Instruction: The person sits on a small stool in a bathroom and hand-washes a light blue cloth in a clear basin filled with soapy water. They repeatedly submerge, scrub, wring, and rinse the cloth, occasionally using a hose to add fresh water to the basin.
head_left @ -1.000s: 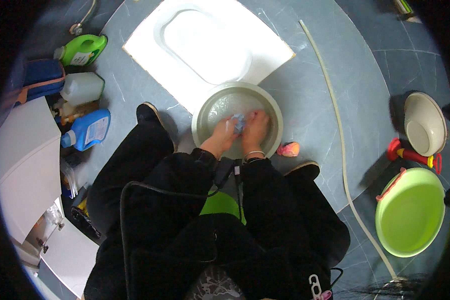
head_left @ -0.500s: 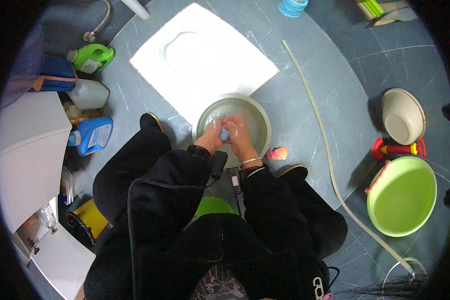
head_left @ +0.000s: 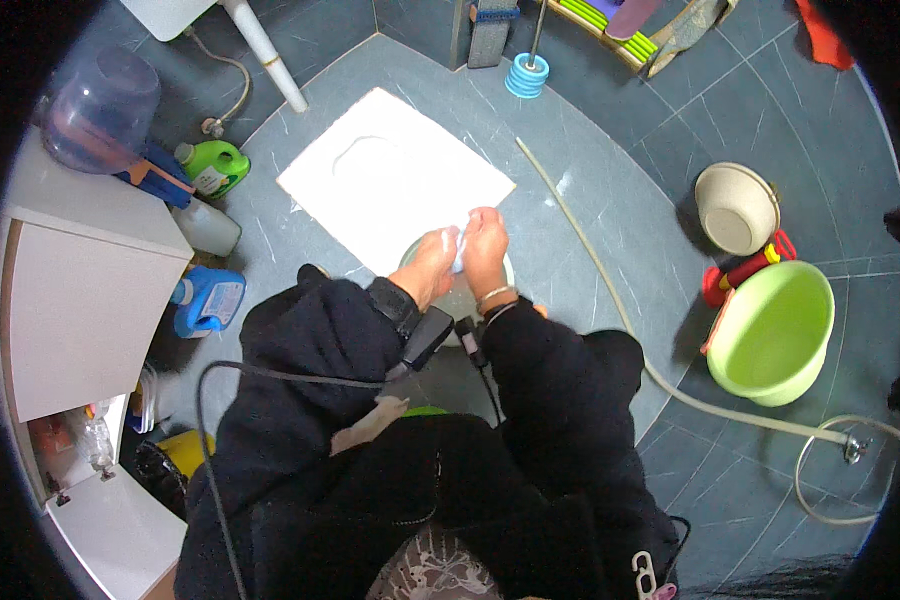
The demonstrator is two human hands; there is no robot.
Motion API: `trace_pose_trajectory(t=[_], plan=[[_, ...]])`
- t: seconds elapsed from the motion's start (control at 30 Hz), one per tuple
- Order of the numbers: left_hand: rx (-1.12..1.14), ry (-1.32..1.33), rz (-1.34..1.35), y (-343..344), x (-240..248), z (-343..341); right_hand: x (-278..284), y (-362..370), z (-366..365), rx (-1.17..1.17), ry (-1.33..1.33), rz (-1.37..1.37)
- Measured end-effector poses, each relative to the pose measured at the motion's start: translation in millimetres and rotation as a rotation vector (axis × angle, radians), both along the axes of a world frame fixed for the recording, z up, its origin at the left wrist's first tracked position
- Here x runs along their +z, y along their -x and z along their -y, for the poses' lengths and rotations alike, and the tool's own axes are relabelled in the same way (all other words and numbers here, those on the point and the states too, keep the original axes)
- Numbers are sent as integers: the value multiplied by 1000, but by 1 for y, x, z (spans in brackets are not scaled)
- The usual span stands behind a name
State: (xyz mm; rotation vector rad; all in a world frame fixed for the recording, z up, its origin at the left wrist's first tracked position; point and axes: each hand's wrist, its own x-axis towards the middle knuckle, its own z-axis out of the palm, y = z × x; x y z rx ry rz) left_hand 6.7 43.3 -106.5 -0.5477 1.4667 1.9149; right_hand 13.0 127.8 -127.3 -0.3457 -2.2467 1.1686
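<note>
Over the grey basin (head_left: 456, 302), left hand (head_left: 429, 268) and right hand (head_left: 486, 252) pressed together, pinching a pale cloth (head_left: 458, 258); a slackened grip might have dropped it.

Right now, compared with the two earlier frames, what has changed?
The left hand and right hand have apparently lifted from inside the pale grey basin to above its far side, keeping their grip on the pale blue cloth. The camera's view has shifted. The light green tub and hose stayed put.
</note>
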Motion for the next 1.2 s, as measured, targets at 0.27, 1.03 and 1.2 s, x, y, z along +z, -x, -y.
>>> trace_pose_trajectory(t=[0.27, 1.03, 1.2], plan=[[-1, -194, -57, -17, 42, 19, 23, -33, 28, 103, 203, 54], [212, -317, 94, 7, 31, 6, 64, -40, 32, 348, 881, 60], [7, -334, -92, -5, 21, 3, 79, -37, 25, 300, 624, 60]])
